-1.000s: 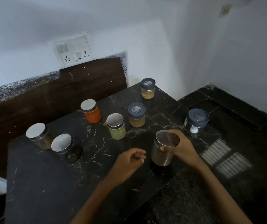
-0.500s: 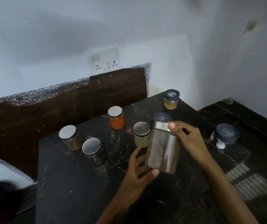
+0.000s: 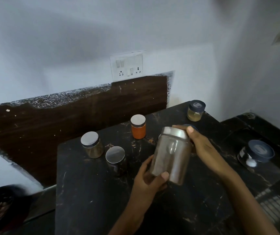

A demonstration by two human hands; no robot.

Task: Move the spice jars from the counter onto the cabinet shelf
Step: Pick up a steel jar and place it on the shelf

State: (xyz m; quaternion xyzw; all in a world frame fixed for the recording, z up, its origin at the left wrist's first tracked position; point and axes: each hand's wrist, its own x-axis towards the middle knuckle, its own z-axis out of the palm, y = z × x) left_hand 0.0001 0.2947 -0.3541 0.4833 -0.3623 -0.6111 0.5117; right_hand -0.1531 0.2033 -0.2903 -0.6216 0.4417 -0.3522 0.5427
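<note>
Both hands are on the tall clear glass jar of brown spice [image 3: 171, 155], smooth steel lid on top, held tilted above the veined black marble counter [image 3: 93, 200]. The left hand [image 3: 150, 180] cups its base with the thumb curled across the front, and the right hand [image 3: 202, 146] clasps the lid rim. At 9 o'clock from it a brownish steel-lidded jar [image 3: 92, 145] and a dark steel-lidded jar [image 3: 116, 158] stand close together. An orange-filled jar [image 3: 138, 127] sits at 11, a small blue-capped jar of yellow powder [image 3: 195, 111] at 1 near the back edge, and a squat blue-lidded glass jar [image 3: 256, 153] at 3. Bare stone lies toward 7.
</note>
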